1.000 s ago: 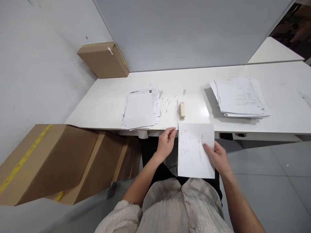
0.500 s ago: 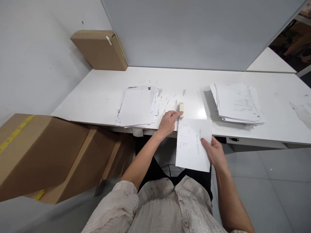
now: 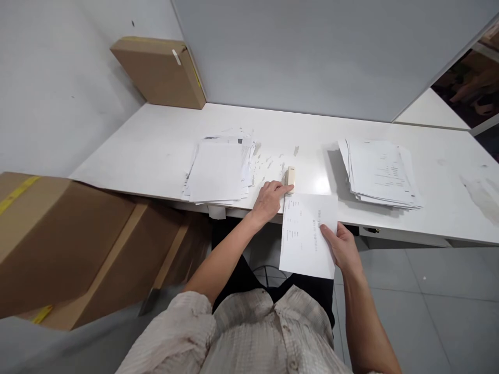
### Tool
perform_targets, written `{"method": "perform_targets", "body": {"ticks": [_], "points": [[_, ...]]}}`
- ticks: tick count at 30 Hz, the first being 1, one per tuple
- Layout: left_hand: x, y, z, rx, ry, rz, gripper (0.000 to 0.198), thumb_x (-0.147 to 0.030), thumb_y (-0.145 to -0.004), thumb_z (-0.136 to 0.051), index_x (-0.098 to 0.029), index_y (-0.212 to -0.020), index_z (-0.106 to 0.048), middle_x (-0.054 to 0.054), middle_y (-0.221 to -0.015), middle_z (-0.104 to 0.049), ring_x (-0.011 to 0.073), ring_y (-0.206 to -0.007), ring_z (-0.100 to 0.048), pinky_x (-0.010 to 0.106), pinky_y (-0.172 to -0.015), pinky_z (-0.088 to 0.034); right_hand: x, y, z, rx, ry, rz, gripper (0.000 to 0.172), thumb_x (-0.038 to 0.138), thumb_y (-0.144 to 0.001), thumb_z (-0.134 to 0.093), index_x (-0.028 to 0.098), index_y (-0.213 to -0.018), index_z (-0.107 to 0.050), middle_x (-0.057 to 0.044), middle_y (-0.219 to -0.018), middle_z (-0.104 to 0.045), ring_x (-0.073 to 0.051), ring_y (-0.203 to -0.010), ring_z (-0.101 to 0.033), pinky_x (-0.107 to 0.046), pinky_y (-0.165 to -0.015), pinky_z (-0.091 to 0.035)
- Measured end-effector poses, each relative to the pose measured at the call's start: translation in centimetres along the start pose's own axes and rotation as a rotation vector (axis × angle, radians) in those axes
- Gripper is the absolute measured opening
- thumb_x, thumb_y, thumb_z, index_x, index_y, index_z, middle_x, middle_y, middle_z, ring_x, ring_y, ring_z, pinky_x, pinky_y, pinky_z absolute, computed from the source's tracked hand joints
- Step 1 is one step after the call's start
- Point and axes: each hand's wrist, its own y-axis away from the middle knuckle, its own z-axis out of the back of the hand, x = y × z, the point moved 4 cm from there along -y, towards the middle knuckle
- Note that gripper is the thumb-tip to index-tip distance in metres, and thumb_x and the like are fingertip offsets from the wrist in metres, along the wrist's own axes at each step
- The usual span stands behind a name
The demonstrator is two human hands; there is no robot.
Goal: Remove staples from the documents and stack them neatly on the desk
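A small cream stapler (image 3: 290, 175) sits near the front edge of the white table. My left hand (image 3: 268, 200) reaches in from its left, the index finger lying across the stapler's near end and the other fingers curled; the thumb is hidden. Right below that end, the top left corner of a printed sheet of paper (image 3: 302, 249) meets the stapler. The sheet hangs partly past the table edge. My right hand (image 3: 343, 246) pinches its right side, thumb on top and fingers underneath. Whether it is one sheet or several, I cannot tell.
A stack of papers (image 3: 216, 171) lies on the left of the table (image 3: 128, 150), another paper stack (image 3: 380, 171) on the right. A cardboard box (image 3: 163, 72) stands in the back left corner. More large cardboard boxes (image 3: 70, 234) are at the lower left.
The view has tilted slightly. My left index finger stays on the stapler's near end, and my right hand still holds the paper in nearly the same place.
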Motion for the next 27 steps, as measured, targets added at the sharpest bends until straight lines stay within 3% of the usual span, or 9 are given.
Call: {"method": "perform_targets", "body": {"ticks": [9, 19, 23, 27], "points": [[0.0, 0.1, -0.4, 0.011, -0.096, -0.033, 0.056, 0.007, -0.078, -0.032, -0.023, -0.117, -0.058, 0.006, -0.093, -0.055, 0.0188, -0.085, -0.041, 0.031, -0.077, -0.040, 0.8, 0.3, 0.1, 0.018, 0.049, -0.013, 0.037, 0.041, -0.072, -0.068, 0.021, -0.102, -0.063, -0.006, -0.100, -0.071, -0.024, -0.085, -0.067, -0.032, -0.069, -0.054], [-0.3, 0.3, 0.1, 0.009, -0.070, -0.038, 0.058, 0.006, -0.078, -0.031, -0.022, -0.124, -0.052, 0.005, -0.093, -0.056, 0.0185, -0.088, -0.042, 0.031, -0.084, -0.040, 0.0, 1.1, 0.6, -0.019, 0.015, -0.001, 0.045, 0.043, -0.068, -0.071, 0.021, -0.105, -0.056, -0.006, -0.094, -0.070, -0.023, -0.077, -0.067, -0.033, -0.065, -0.053], [-0.4, 0.4, 0.3, 0.009, -0.067, -0.043, 0.057, 0.004, -0.078, -0.033, -0.023, -0.126, -0.051, 0.005, -0.095, -0.057, 0.0189, -0.089, -0.043, 0.032, -0.085, -0.040, 0.9, 2.2, 2.2, -0.050, 0.176, 0.044, 0.043, 0.044, -0.067, -0.071, 0.020, -0.101, -0.057, -0.007, -0.092, -0.069, -0.023, -0.076, -0.065, -0.031, -0.061, -0.052], [-0.3, 0.4, 0.2, -0.001, -0.054, -0.050, 0.057, 0.003, -0.077, -0.033, -0.022, -0.125, -0.052, 0.006, -0.095, -0.058, 0.0193, -0.091, -0.045, 0.032, -0.085, -0.041, 4.2, 3.7, 5.9, -0.089, 0.236, 0.078, 0.045, 0.043, -0.064, -0.073, 0.021, -0.101, -0.060, -0.008, -0.088, -0.069, -0.022, -0.068, -0.064, -0.031, -0.053, -0.051]]}}
